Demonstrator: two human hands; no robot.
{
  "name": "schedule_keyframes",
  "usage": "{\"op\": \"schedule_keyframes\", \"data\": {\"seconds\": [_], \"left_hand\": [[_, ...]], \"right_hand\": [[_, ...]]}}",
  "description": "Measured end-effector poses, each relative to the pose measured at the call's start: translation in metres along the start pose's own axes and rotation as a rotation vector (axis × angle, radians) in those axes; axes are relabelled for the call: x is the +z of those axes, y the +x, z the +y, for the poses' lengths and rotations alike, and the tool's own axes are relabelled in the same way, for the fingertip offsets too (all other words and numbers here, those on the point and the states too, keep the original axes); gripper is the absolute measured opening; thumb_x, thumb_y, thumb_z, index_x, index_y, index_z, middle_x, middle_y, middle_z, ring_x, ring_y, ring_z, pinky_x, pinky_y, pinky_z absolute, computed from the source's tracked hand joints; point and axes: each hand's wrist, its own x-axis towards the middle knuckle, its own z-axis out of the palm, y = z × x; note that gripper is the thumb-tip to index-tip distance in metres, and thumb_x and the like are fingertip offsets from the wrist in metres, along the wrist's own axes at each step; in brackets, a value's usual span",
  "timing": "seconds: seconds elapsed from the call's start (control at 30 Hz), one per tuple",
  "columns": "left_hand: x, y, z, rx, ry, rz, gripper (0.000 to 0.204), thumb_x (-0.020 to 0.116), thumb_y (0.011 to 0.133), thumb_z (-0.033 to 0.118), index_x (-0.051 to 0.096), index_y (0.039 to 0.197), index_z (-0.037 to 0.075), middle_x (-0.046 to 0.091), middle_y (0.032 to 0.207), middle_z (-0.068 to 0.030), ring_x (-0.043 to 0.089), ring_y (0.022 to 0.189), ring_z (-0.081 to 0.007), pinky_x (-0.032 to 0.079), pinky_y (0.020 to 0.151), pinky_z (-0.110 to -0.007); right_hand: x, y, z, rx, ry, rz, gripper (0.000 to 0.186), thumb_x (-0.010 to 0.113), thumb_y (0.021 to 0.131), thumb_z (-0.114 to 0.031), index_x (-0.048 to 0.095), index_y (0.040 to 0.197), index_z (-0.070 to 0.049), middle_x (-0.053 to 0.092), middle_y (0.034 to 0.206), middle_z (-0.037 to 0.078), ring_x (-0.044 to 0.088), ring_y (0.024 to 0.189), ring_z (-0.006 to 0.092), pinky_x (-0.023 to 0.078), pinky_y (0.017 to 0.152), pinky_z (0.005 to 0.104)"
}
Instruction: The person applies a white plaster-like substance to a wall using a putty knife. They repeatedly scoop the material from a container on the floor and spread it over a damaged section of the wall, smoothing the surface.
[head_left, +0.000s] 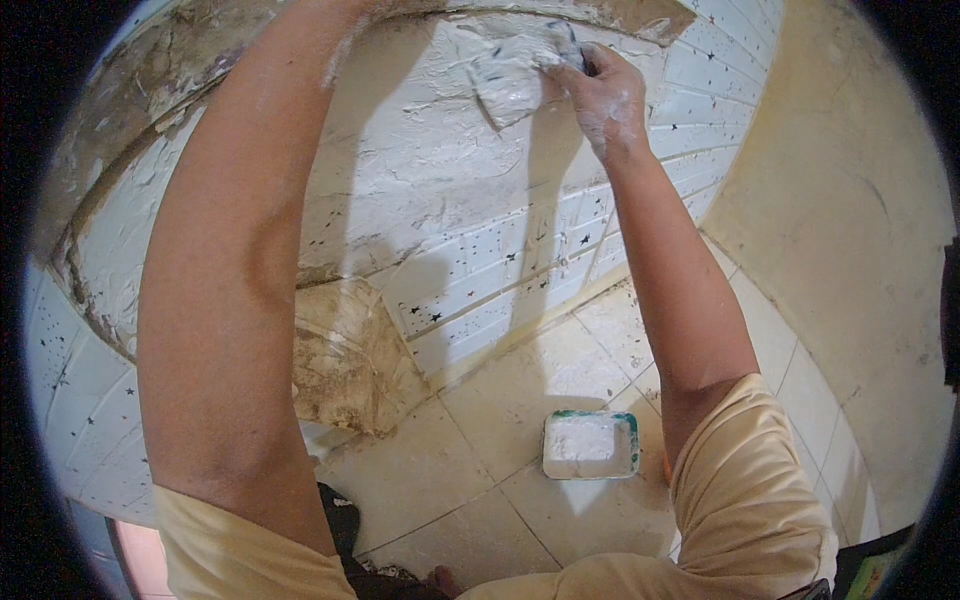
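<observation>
My right hand (607, 95), smeared with white paste, is closed round a flat scraper (508, 88). White paste covers most of the scraper, with a few dark patches showing through. It lies against or just over the wall patch (420, 130), which is coated in rough white putty. My left arm (235, 230) reaches up across the wall to the top edge of the view. The left hand itself is beyond that edge. On the floor below stands a rectangular tub (549, 455) with a green rim, holding white paste (588, 440).
White wall panelling with dark stars (500, 265) surrounds the patch. A bare brownish area (350, 350) is low on the wall, beside my left arm. Brown, broken edging (150, 100) runs along the top left. A beige wall (840, 200) rises on the right, above the tiled floor (480, 440).
</observation>
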Motion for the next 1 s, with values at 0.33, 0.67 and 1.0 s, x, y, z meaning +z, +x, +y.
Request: {"op": "schedule_keyframes", "data": {"seconds": [0.33, 0.67, 1.0], "left_hand": [[0.001, -0.002, 0.001, 0.025, -0.004, 0.045, 0.027, 0.07, 0.059, 0.035, 0.068, 0.066, 0.009, 0.064, 0.067, -0.0151, 0.062, 0.069, -0.0325, 0.049, 0.066, -0.041], [-0.007, -0.001, 0.009, -0.021, -0.023, -0.016, 0.026, 0.068, 0.058, 0.036, 0.067, 0.062, 0.01, 0.063, 0.065, -0.0148, 0.061, 0.066, -0.0327, 0.048, 0.062, -0.041], [0.008, -0.005, 0.007, 0.014, 0.001, 0.029, 0.028, 0.068, 0.058, 0.037, 0.068, 0.066, 0.01, 0.064, 0.067, -0.0151, 0.062, 0.065, -0.0319, 0.049, 0.063, -0.04]], "right_hand": [[-0.085, -0.018, 0.007, 0.365, 0.272, 0.058, 0.016, 0.071, 0.075, -0.013, 0.065, 0.079, 0.001, 0.06, 0.067, 0.006, 0.051, 0.056, 0.0122, 0.04, 0.05, 0.0287], [-0.029, -0.037, -0.002, -0.244, -0.741, 0.499, 0.016, 0.063, 0.071, -0.009, 0.051, 0.076, 0.0, 0.052, 0.079, 0.018, 0.05, 0.075, 0.0331, 0.042, 0.067, 0.0448], [0.084, -0.076, -0.098, -0.563, -0.318, 0.253, 0.012, 0.059, 0.067, -0.006, 0.052, 0.076, -0.004, 0.047, 0.079, 0.016, 0.051, 0.073, 0.0337, 0.046, 0.057, 0.0432]]}}
